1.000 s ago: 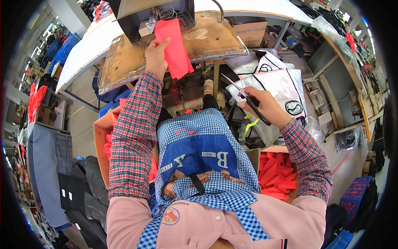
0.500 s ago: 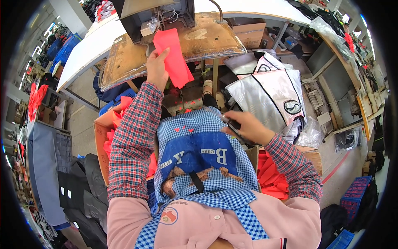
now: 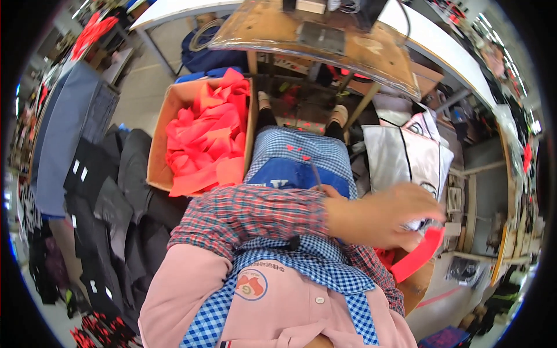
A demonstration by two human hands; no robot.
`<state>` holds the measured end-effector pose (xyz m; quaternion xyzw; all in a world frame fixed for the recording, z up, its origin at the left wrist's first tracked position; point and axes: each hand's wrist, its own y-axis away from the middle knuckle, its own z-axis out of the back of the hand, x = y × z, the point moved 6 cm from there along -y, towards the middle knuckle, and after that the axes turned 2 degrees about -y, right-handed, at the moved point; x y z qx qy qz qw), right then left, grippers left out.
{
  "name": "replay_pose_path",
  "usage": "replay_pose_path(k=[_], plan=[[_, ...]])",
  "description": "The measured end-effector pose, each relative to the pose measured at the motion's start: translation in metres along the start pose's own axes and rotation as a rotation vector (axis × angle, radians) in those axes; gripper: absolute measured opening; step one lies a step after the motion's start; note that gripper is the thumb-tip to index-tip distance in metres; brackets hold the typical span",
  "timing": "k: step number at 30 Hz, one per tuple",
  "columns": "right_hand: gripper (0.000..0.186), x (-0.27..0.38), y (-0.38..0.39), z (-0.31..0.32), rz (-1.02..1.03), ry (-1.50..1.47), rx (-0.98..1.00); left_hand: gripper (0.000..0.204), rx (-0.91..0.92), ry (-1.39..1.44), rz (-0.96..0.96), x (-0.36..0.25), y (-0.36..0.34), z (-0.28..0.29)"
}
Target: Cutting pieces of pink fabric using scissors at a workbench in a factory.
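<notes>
My left arm reaches across my lap to the right. At its end my left hand (image 3: 400, 214), smeared by motion, holds a bright red fabric strip (image 3: 419, 255) that hangs over the box at my right. Under the left forearm, my right hand (image 3: 332, 192) shows only a few fingers. A thin metal blade (image 3: 316, 174) sticks up from them, seemingly thread snips; the rest of that hand is hidden. A blue checked apron (image 3: 301, 148) covers my lap, with small red scraps on it.
A cardboard box (image 3: 159, 153) heaped with red fabric pieces (image 3: 209, 139) stands at my left. Ahead is a worn wooden worktable (image 3: 261, 26). Dark garments (image 3: 125, 197) lie far left. Silvery-white bags (image 3: 391, 153) are piled at right, near another cardboard box (image 3: 419, 278).
My left hand has swung from the worktable across my body to the right, carrying the red fabric. My right hand has drawn in under the left forearm. The view has turned left.
</notes>
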<state>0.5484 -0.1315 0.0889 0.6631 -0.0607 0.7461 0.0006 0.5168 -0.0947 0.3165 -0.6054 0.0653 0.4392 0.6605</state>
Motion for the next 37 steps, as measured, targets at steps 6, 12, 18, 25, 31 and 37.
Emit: replay_pose_path(k=[6,12,18,25,31,37], plan=[[0.021,0.017,-0.019,0.014,-0.397,-0.12,-0.224,0.038,-0.424,-0.676,0.765,0.078,0.222,0.211],[0.027,0.033,-0.042,0.022,-0.399,-0.164,-0.264,0.054,-0.524,-1.547,1.188,0.069,0.428,0.362],[0.024,0.038,-0.05,0.014,-0.382,-0.136,-0.201,0.026,-0.25,-1.555,1.488,0.09,0.461,0.397],[0.033,0.035,-0.068,0.009,-0.314,-0.196,-0.285,0.026,-0.464,-1.586,0.808,-0.023,0.301,0.384],[0.054,0.054,-0.104,-0.009,-0.072,-0.419,-0.237,0.023,-0.636,-0.756,1.024,-0.03,0.218,0.311],[0.069,0.08,-0.113,0.011,0.017,-0.057,-0.023,0.024,-0.395,-0.238,1.274,0.036,0.222,0.245]])
